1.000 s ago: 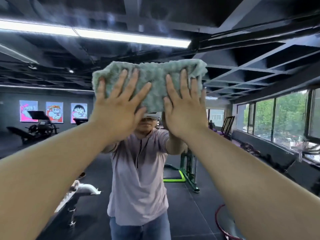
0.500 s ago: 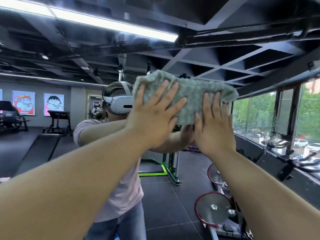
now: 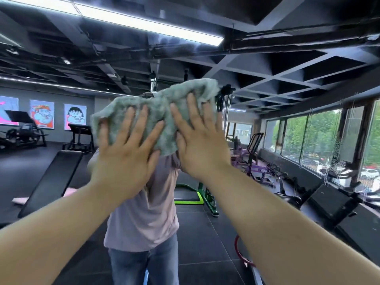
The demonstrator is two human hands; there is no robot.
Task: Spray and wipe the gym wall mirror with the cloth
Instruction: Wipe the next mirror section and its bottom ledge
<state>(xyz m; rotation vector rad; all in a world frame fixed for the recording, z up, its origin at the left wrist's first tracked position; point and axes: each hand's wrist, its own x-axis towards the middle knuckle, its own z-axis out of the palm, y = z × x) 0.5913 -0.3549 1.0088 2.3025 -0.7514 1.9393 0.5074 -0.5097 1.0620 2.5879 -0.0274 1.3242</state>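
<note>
Left hand (image 3: 123, 161) and right hand (image 3: 202, 145) sit side by side, fingers straight and spread, flat on the green cloth (image 3: 160, 112). They pin it to the mirror (image 3: 61, 182) just toward 12 o'clock of centre, probably for even pressure. Spray droplets (image 3: 337, 153) cling at 3 o'clock.

3 posters (image 3: 42, 114), black bench (image 3: 54, 179)

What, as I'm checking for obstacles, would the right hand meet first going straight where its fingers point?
The right hand presses the fuzzy grey-green cloth; beyond its upper edge, apparently only flat mirror glass.
</note>
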